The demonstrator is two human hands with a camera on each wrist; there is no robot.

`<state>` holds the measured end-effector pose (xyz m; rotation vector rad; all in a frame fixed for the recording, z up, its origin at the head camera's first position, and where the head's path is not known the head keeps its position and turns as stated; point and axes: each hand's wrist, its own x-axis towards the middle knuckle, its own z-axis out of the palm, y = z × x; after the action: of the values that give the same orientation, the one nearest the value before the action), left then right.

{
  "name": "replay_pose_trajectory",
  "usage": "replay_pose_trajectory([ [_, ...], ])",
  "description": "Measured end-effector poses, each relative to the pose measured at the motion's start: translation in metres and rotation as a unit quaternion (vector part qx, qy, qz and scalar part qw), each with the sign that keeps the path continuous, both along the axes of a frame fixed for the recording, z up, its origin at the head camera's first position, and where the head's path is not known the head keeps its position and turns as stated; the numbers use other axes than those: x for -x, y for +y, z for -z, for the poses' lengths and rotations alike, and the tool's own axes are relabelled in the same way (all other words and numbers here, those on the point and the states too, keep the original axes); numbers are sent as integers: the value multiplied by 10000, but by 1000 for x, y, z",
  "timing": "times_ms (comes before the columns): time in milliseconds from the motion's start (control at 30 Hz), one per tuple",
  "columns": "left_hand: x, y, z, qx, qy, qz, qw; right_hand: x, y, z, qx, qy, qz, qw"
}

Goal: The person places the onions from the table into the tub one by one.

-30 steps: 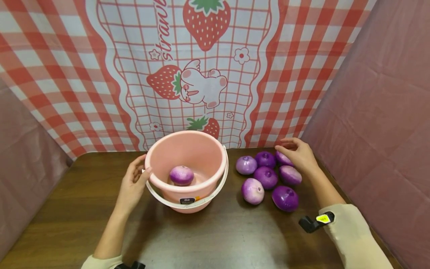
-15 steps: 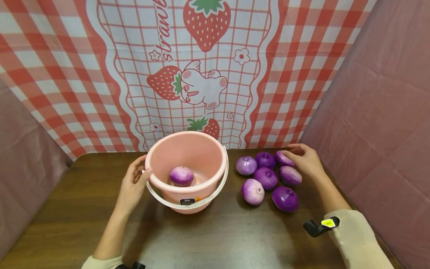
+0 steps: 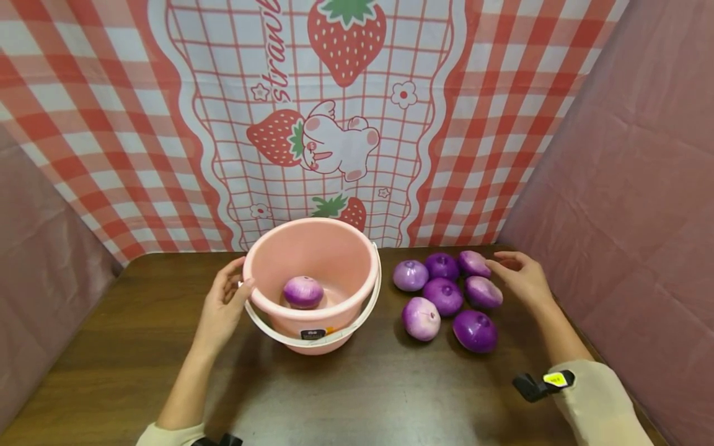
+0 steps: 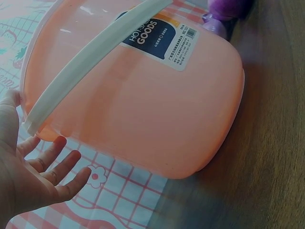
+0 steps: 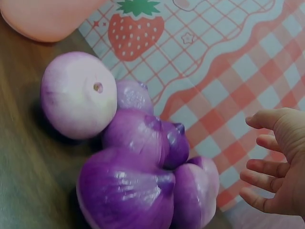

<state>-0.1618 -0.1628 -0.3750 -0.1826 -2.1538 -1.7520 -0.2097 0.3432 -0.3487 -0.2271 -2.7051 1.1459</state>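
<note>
A pink plastic bucket [image 3: 312, 322] with a white handle [image 3: 334, 337] stands upright on the table. One purple-and-white onion [image 3: 303, 292] lies inside it. My left hand [image 3: 223, 306] holds the bucket's left rim, thumb over the edge and fingers outside by the handle's end; the left wrist view shows this hand [image 4: 33, 167] from beside the bucket. Several more onions [image 3: 443, 296] sit in a cluster right of the bucket. Beside the cluster's right side is my right hand [image 3: 523, 279], fingers relaxed, holding nothing. In the right wrist view, a gap separates that hand [image 5: 276, 167] from the onions [image 5: 128, 186].
The brown wooden table [image 3: 362, 396] extends in front of the bucket and the onions. A red-and-white checked cloth [image 3: 346, 155] with strawberries hangs behind. Pink fabric [image 3: 630, 204] hangs along the right side, close to my right hand.
My right hand has moved right and toward me, from above the back right onion to beside the cluster. The left hand, bucket and onions stay in place.
</note>
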Motion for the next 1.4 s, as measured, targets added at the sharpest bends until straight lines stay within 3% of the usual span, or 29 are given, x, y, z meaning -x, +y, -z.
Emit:
replay_pose_trajectory([
  [1033,-1,2,-2,209,-140,-88,9996,-7,26,48,269,-487,-88,9984],
  [1400,-1,1,0,-1,-56,-13,10000,-7,27,57,372,-884,-120,9953],
])
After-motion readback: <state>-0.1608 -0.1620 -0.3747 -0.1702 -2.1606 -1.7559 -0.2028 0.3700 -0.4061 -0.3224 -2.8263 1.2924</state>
